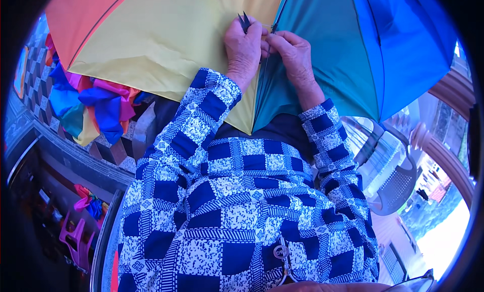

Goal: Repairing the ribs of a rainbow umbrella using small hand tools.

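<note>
A rainbow-coloured umbrella (151,45) lies spread across my lap, its ribs facing up. My left hand (241,50) is closed around small black thread snips (244,22), whose points stick up above the fingers. Just beside it, my right hand (292,55) pinches at a dark umbrella rib (265,65) along the seam between the yellow and green panels. The fingertips of both hands nearly meet at a joint on this rib. A fine thread seems to run there, too thin to follow surely.
To the left, a heap of multicoloured fabric (103,103) lies above the patterned tile floor (103,153). A pink plastic stool (76,239) stands at lower left. On the right are a grey plastic chair (396,188) and a curved railing (443,158).
</note>
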Action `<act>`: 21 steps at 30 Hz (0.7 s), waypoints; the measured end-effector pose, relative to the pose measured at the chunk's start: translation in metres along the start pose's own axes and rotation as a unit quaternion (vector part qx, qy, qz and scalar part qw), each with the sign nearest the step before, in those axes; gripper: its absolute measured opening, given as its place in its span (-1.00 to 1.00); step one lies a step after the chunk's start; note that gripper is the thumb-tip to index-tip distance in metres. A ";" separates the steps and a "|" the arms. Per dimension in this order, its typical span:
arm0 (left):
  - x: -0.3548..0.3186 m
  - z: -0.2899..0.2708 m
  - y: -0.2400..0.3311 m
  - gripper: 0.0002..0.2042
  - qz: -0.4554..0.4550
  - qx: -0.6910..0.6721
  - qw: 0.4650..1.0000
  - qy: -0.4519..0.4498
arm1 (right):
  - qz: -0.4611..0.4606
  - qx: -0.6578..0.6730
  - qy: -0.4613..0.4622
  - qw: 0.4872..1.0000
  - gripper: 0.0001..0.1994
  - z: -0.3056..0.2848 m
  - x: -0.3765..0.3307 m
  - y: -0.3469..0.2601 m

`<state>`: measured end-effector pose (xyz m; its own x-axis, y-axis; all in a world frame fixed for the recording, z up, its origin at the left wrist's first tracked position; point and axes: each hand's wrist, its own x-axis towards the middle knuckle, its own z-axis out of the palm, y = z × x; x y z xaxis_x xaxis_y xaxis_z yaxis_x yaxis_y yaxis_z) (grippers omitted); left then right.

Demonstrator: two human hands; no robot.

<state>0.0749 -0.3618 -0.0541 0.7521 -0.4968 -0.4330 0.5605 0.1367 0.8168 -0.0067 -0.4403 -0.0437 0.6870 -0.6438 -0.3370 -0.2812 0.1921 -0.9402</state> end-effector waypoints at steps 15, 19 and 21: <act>0.004 -0.003 -0.011 -0.89 0.064 0.106 0.992 -0.001 | 0.007 0.009 -0.012 1.000 -0.85 0.000 -0.002 0.005; 0.003 0.000 -0.007 -0.88 0.020 0.091 0.996 -0.014 | -0.013 -0.023 0.001 1.000 -0.84 0.000 -0.004 0.006; 0.003 -0.001 -0.006 -0.91 -0.008 0.085 0.996 -0.002 | -0.036 -0.062 -0.009 0.997 -0.83 -0.004 -0.006 0.003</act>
<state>0.0743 -0.3633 -0.0610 0.7423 -0.5010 -0.4449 0.5052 -0.0179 0.8628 -0.0142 -0.4389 -0.0445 0.7194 -0.6394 -0.2713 -0.3106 0.0532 -0.9490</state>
